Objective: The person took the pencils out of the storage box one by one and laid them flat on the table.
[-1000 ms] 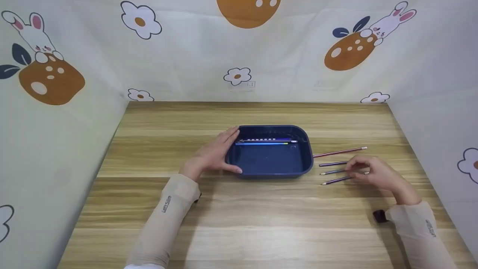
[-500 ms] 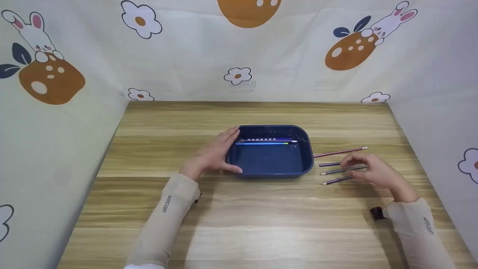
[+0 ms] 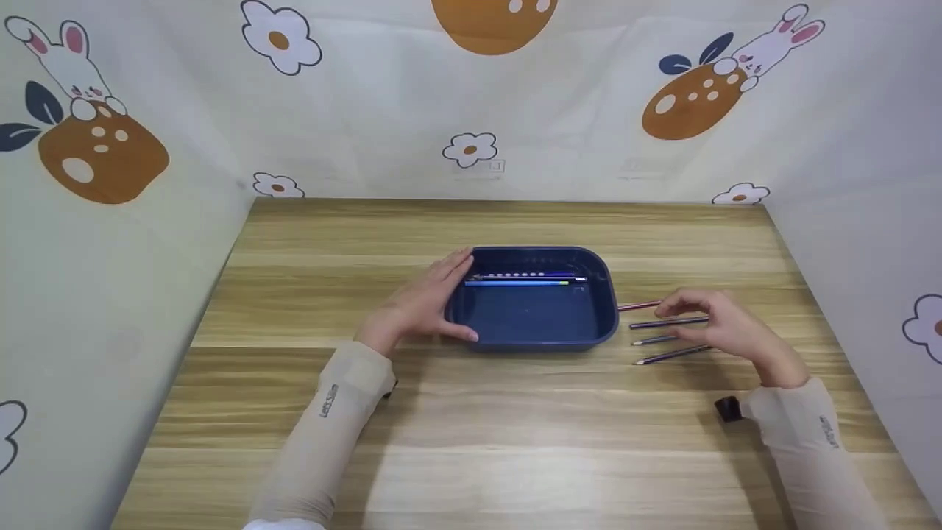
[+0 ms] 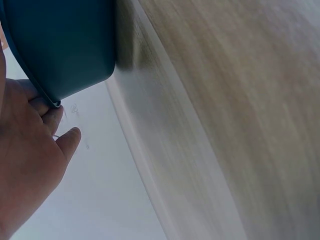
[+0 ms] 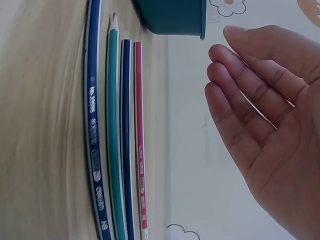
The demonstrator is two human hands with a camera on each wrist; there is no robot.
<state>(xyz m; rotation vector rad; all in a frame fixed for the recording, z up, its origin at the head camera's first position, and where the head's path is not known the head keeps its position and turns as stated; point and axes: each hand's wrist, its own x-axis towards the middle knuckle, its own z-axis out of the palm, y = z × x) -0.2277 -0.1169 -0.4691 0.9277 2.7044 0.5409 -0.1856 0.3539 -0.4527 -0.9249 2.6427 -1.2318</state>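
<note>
- Sleeve (image 3: 316, 438): printed "Let's Slim".
- Left hand (image 3: 413, 303): fingers and thumb spread along the left rim of the tray (image 3: 524, 318), blue, round-cornered, bearing three inner pencils (image 3: 515, 283).
- Right hand (image 3: 710, 322): thumb and loosely bent fingers apart, above four outer pencils (image 5: 93, 120), white lettering partly legible.
- Table (image 3: 486, 434): wood-grained, far edge well behind.

"What closes off the space?"
"Pale, lightly wrinkled printed sheeting (image 3: 368, 103), at the back and along both sides of the frame."
"Printed with what?"
"White rabbits (image 3: 62, 62) leaning on orange fruits (image 3: 103, 165) at upper left and upper right, plus outlined white flowers (image 3: 298, 40) scattered around."
"And below?"
"A wood-grain bench (image 3: 552, 397), streaks running crosswise, with soft glare (image 3: 530, 464) at lower centre."
</note>
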